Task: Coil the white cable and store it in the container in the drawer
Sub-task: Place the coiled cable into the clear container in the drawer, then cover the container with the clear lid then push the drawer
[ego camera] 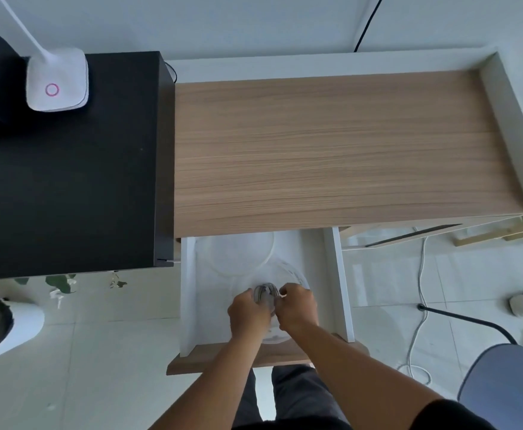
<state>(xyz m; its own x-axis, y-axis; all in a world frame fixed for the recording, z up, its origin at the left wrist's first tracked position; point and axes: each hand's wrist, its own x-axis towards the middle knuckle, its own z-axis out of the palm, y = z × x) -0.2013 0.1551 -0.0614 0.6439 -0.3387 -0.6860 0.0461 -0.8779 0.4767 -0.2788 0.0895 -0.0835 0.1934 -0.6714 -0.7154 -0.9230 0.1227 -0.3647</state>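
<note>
The drawer (pixel 342 274) under the wooden desk stands pulled out. Inside it sits a clear round container (pixel 297 274), and its clear round lid (pixel 238 252) lies behind it to the left. The coiled white cable (pixel 265 292) is a small bundle held over the container's mouth. My left hand (pixel 248 315) grips the bundle from the left. My right hand (pixel 297 308) pinches it from the right, with a short cable end sticking up by the fingers. Both hands hide most of the coil and the container's near rim.
The wooden desk top (pixel 331 150) lies behind the drawer, with a black cabinet (pixel 68 181) to the left carrying a white lamp base (pixel 56 80). On the floor to the right run a loose white cord (pixel 421 290) and a black chair leg (pixel 471 321). A grey chair seat (pixel 508 383) is at lower right.
</note>
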